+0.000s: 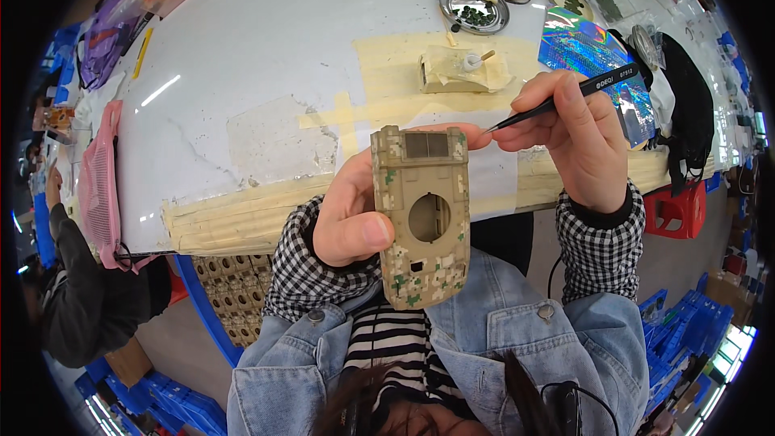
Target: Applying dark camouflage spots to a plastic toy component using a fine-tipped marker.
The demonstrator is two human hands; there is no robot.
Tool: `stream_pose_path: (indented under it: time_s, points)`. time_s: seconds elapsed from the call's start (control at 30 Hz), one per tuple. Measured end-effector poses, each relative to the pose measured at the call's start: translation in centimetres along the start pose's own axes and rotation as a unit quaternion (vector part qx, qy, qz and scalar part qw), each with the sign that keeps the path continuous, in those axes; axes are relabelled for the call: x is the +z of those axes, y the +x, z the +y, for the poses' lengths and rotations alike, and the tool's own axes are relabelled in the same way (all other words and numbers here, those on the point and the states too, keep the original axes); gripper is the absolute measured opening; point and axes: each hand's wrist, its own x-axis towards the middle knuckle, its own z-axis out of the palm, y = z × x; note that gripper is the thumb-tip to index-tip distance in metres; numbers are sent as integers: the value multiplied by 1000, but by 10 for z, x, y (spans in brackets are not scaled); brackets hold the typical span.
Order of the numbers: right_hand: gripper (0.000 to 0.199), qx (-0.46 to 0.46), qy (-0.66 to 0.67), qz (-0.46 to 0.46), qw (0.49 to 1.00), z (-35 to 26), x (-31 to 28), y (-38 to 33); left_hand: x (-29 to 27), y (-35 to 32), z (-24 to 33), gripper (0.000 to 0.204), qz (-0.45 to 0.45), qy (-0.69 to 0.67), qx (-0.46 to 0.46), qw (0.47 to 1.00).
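Observation:
A toy tank hull point(444, 262) in tan, green and white pixel camouflage is held upright in front of my chest, its round turret opening facing up at me. My left hand point(347, 226) is closed round its left side, thumb on the edge, with fingers reaching behind it and past its upper right corner. In my right hand point(577, 129) black pointed tweezers point(593, 85) are pinched, slanting down to the left. Their tips meet the left hand's fingertip just beyond the hull; whether they grip a small part is too fine to tell.
Ahead on the white table point(242, 73) sits a tape-covered block point(436, 77) with a small white cup and stick. Beyond it lies a round metal dish point(446, 6) of small dark green parts. A shiny holographic sheet point(577, 40) lies right. A blue crate point(202, 295) holds several hulls.

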Motion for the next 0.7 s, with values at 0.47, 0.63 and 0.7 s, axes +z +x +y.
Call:
stream_pose_path:
  time_s: [0.47, 0.63, 0.7]
  points:
    - [42, -21, 21, 23, 999, 1, 2, 1, 2, 2, -2, 98, -2, -12, 26, 1000]
    - [40, -215, -162, 42, 962, -1, 6, -2, -1, 1, 0, 77, 35, -48, 78, 995]
    - [38, -308, -277, 17, 910, -5, 4, -5, -5, 4, -6, 63, 29, -103, 128, 986]
